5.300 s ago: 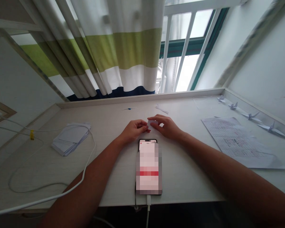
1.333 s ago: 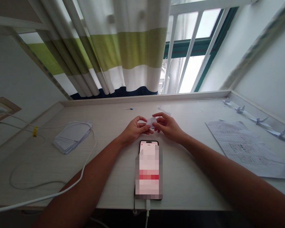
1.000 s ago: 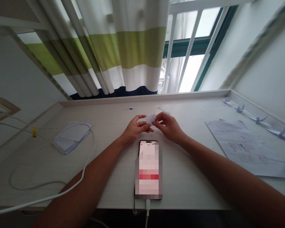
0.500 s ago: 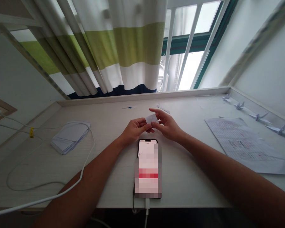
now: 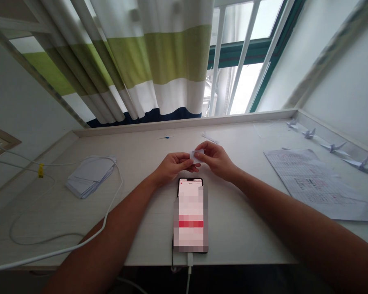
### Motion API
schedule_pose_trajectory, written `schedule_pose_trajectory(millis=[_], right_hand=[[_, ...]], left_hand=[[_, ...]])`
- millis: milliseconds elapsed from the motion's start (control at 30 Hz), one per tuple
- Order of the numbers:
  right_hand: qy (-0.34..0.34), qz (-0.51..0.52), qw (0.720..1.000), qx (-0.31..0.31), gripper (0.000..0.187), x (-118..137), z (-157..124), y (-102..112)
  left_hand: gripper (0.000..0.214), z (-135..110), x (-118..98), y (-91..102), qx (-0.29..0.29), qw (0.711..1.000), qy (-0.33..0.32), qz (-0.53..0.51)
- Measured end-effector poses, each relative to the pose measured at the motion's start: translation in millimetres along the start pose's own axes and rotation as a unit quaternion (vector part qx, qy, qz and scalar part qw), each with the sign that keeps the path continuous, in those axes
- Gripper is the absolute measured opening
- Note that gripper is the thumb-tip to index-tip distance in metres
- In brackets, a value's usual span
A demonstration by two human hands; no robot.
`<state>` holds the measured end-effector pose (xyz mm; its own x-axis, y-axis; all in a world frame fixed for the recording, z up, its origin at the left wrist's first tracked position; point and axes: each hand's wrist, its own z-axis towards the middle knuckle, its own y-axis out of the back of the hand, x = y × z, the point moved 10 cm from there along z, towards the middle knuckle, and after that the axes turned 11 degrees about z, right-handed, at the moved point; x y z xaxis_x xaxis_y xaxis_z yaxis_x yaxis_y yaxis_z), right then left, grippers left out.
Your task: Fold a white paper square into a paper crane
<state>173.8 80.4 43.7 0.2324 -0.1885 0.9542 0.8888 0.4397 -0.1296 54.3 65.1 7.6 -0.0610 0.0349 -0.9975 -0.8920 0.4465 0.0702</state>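
A small folded piece of white paper (image 5: 196, 157) is held up between both hands above the middle of the desk. My left hand (image 5: 175, 164) pinches its left side, thumb on the near face. On the other side my right hand (image 5: 216, 160) grips the upper right part between thumb and index finger. Fingers cover much of the paper, so its exact fold shape cannot be made out. Just below the hands lies a phone (image 5: 190, 196), screen lit and partly blurred, with a white cable plugged into its lower end.
Loose white sheets (image 5: 90, 177) lie in a stack at the left, crossed by a white cable (image 5: 113, 208). Written pages (image 5: 313, 183) rest at the right. Several folded paper cranes (image 5: 333, 148) line the right edge. A paper strip (image 5: 210, 138) and a thin blue-centred item (image 5: 167, 137) lie farther back.
My right index finger, stretched out before, has bent down onto the paper's upper edge. The paper has shifted slightly right and tilted. My left hand keeps its pinch.
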Motion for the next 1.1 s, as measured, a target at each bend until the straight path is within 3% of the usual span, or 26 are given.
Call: schedule_pose_trajectory(millis=[233, 333, 467, 600, 767, 1100], right_hand=[[0.005, -0.026, 1.0, -0.003, 0.024, -4, 1, 7], [0.044, -0.116, 0.992, -0.017, 0.018, 5, 0, 9], [0.155, -0.311, 0.937, -0.024, 0.004, 32, -8, 2], [0.178, -0.382, 0.906, -0.038, 0.015, 40, -11, -3], [0.125, -0.357, 0.925, -0.021, 0.025, 26, -7, -4], [0.063, -0.203, 0.977, -0.018, 0.017, 12, -1, 6]], left_hand=[[0.041, -1, 6, -1.0, 0.005, 1.0, 0.017, -0.003], [0.041, 0, 9, 1.9, -0.012, 1.0, 0.022, 0.006], [0.046, 1, 8, 5.6, -0.038, 0.999, 0.01, 0.027], [0.045, 1, 4, 5.1, -0.052, 0.998, -0.004, 0.045], [0.044, 1, 4, 1.9, -0.049, 0.997, -0.009, 0.055], [0.045, 0, 5, 3.4, -0.025, 0.999, 0.015, 0.027]])
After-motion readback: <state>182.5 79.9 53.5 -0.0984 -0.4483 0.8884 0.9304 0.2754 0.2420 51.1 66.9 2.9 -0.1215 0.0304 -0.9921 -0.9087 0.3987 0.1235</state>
